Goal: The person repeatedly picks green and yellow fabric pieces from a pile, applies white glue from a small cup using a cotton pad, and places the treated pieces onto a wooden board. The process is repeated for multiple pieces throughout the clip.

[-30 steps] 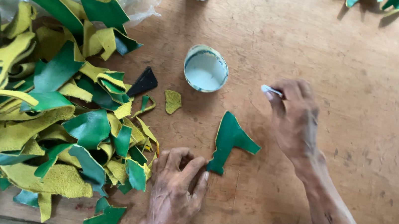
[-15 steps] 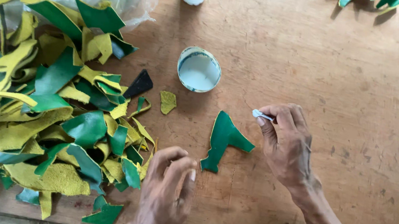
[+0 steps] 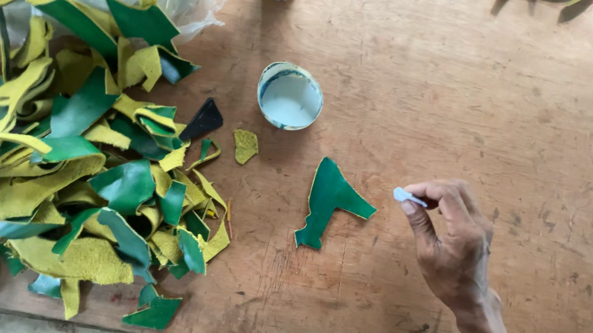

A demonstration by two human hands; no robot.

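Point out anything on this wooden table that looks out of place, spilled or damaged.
Nothing looks spilled or broken. The small round tub of white paste sits upright, the single green leather cut-out lies flat beside it, and the green and yellow leather scraps form one loose heap on the left. The wooden table shows only old scuffs and stains.

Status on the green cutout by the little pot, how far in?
Done: one green cutout lies alone on the wooden table, apart from the scrap pile. In hand: the right hand pinches a small white dauber beside it, not touching. Left: the pile; the open pot of white paste stands ready.
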